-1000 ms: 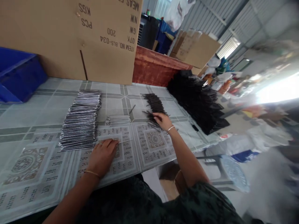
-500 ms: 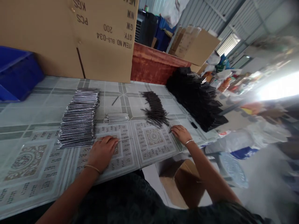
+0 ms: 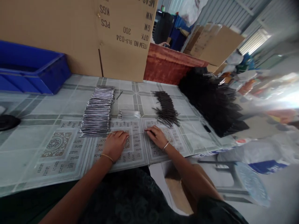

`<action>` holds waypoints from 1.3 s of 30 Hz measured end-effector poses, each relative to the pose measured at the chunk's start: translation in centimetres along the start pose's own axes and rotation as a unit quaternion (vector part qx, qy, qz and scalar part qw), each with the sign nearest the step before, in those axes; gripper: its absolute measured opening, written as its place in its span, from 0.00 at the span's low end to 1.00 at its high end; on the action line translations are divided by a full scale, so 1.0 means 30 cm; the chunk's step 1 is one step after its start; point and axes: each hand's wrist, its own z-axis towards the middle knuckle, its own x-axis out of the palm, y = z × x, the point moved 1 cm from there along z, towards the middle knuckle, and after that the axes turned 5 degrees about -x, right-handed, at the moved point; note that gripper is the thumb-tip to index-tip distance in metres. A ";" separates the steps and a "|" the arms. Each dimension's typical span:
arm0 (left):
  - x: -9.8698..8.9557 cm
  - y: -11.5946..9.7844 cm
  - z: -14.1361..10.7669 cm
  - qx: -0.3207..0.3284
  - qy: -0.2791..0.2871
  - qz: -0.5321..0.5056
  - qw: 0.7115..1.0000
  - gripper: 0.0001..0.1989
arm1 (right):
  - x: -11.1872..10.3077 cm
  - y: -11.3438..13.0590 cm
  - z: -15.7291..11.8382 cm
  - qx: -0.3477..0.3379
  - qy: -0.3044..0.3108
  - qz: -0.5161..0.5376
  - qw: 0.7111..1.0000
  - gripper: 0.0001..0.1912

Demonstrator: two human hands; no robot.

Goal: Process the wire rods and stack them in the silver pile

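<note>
My left hand (image 3: 115, 145) rests on the patterned table cover with its fingers closed on a thin metal rod (image 3: 136, 134), which sticks out to the right. At the rod's far end my right hand (image 3: 158, 137) pinches a short dark stick (image 3: 151, 133), mostly hidden by the fingers. Whether stick and rod touch I cannot tell. Behind my left hand lies a long stack of shiny, ridged-looking silver rods (image 3: 97, 113). A smaller bunch of pale thin rods (image 3: 130, 114) is beyond and between the hands. Dark short sticks (image 3: 166, 107) form a pile past my right hand.
One loose dark stick (image 3: 119, 95) lies behind the pale rods. A blue bin (image 3: 56, 73) and a large cardboard sheet (image 3: 123, 59) stand at the back. Black items (image 3: 207, 96) are heaped at right. Below the table's edge is an open carton (image 3: 178, 193).
My right hand has moved left from beside the dark sticks to the rod's end. My left hand still holds the rod. The view has swung left.
</note>
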 end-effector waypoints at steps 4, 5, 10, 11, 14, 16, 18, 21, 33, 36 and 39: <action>-0.001 0.000 0.006 0.003 0.006 0.000 1.000 0.17 | 0.038 0.010 0.042 0.011 -0.023 0.023 0.999 0.10; -0.002 -0.001 0.007 0.001 0.009 0.000 1.000 0.17 | 0.036 0.007 0.042 0.012 -0.027 0.029 0.999 0.10; -0.004 -0.002 0.008 -0.010 0.011 0.000 1.000 0.16 | 0.028 0.013 0.033 0.001 -0.016 0.057 0.998 0.08; -0.004 -0.003 0.008 -0.011 0.010 0.000 1.000 0.16 | 0.027 0.016 0.032 0.001 -0.018 0.062 0.998 0.08; -0.004 -0.003 0.008 -0.010 0.009 -0.002 1.000 0.17 | 0.025 0.023 0.031 0.009 -0.028 0.076 0.997 0.08; -0.004 -0.003 0.009 -0.010 0.010 -0.002 1.000 0.17 | 0.023 0.026 0.031 0.014 -0.029 0.081 0.996 0.08; -0.004 -0.003 0.010 -0.009 0.010 0.000 1.000 0.17 | 0.021 0.028 0.032 0.017 -0.024 0.082 0.996 0.08; -0.001 -0.003 0.011 -0.003 0.013 0.003 1.000 0.16 | 0.019 0.031 0.035 0.013 -0.018 0.082 0.996 0.08; -0.008 -0.009 -0.004 -0.014 0.028 -0.090 0.995 0.11 | 0.040 0.084 0.034 -0.073 0.049 -0.105 0.991 0.09; 0.000 -0.016 -0.013 -0.120 -0.033 -0.290 0.949 0.12 | 0.080 0.139 0.084 -0.091 0.036 -0.090 0.991 0.07; -0.007 -0.024 -0.031 -0.222 -0.106 -0.440 0.863 0.17 | 0.139 0.202 0.166 -0.110 0.030 -0.068 0.991 0.07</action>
